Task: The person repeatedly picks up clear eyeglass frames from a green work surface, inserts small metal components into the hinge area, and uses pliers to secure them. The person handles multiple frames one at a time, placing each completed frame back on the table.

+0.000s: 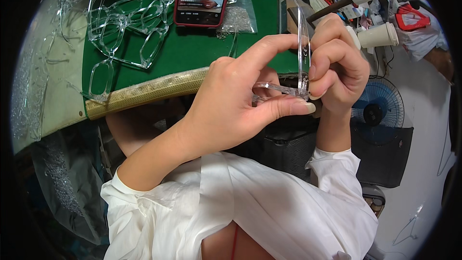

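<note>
My left hand [226, 101] is closed around a clear plastic eyeglass frame [276, 87], thumb below and index finger stretched over to the frame's upright temple arm [301, 33]. That arm stands nearly vertical, its curved tip pointing up past the table's far edge. At the hinge corner, the curled fingers of my right hand [339, 62] press together in a pinch against the frame. Whether a small part sits between those fingertips cannot be made out. Part of the frame front is hidden inside my left hand.
Several clear eyeglass frames [113, 43] lie piled on the green mat [260, 5] at the left. A red-cased phone [199, 23] and a plastic bag of small metal parts [239, 17] are behind my hands. To the right are a white cup [378, 36] and a blue fan [380, 103].
</note>
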`<state>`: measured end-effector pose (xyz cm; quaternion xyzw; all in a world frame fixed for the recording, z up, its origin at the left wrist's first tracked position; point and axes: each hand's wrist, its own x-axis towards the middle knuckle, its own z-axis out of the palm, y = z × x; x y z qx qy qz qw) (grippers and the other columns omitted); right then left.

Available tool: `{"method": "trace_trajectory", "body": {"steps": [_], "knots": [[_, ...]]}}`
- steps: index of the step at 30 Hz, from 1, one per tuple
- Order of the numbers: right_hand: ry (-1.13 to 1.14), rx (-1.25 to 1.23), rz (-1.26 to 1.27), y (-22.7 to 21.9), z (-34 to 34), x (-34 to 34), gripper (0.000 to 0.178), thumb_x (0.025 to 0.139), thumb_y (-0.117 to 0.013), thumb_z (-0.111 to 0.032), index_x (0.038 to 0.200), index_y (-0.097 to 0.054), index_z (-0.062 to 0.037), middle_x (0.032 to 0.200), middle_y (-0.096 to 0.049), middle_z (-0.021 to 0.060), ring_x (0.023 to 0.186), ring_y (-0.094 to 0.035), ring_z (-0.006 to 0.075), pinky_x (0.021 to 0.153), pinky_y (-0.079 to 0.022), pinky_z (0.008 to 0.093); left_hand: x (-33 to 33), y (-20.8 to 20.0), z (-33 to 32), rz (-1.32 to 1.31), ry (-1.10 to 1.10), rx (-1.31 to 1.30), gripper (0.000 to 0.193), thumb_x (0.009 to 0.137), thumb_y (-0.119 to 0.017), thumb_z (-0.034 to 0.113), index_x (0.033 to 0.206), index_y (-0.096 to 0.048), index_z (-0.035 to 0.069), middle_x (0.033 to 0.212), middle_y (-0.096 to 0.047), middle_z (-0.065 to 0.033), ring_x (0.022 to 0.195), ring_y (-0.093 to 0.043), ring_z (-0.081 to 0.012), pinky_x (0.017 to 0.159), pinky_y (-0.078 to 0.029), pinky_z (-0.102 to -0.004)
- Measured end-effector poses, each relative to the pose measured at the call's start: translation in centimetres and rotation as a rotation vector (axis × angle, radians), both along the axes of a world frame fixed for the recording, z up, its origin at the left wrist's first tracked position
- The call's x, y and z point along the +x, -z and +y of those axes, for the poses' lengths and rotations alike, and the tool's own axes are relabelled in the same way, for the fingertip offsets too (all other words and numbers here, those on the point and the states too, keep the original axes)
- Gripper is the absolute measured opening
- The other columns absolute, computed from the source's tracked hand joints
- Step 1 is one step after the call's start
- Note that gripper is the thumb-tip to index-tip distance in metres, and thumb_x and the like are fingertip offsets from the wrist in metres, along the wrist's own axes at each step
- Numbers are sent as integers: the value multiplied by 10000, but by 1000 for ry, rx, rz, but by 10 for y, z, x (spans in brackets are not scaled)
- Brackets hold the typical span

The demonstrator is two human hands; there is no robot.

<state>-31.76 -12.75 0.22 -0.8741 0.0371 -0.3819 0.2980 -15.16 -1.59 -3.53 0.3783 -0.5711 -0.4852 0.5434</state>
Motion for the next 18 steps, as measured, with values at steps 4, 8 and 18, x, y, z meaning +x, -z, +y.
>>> {"method": "trace_trajectory", "body": {"steps": [4, 8, 18], "knots": [[-12, 87, -23, 3, 3, -3, 279, 588, -821, -182, 717, -629, -25, 753, -531, 30, 722, -478, 126, 599, -344, 219, -1, 1, 0, -22, 10, -7, 649, 759, -755, 75, 1320, -441, -13, 854, -649, -45, 674, -606, -62, 635, -463, -190], [8, 326, -127, 9, 5, -6, 336, 611, -849, -184, 755, -601, -9, 773, -511, 23, 739, -472, 104, 612, -350, 207, -4, -1, -3, -57, 8, -59, 640, 766, -737, 34, 1321, -424, -24, 1091, -613, -86, 712, -615, -68, 641, -479, -195], [170, 756, -164, 6, 0, -26, 256, 811, -697, -72, 1015, -623, 65, 773, -647, 78, 656, -626, 123, 617, -514, 245, -42, 9, -74, -17, -229, -316, 596, 766, -681, 29, 1294, -405, 52, 825, -672, -134, 758, -686, -285, 669, -516, -304]]}}
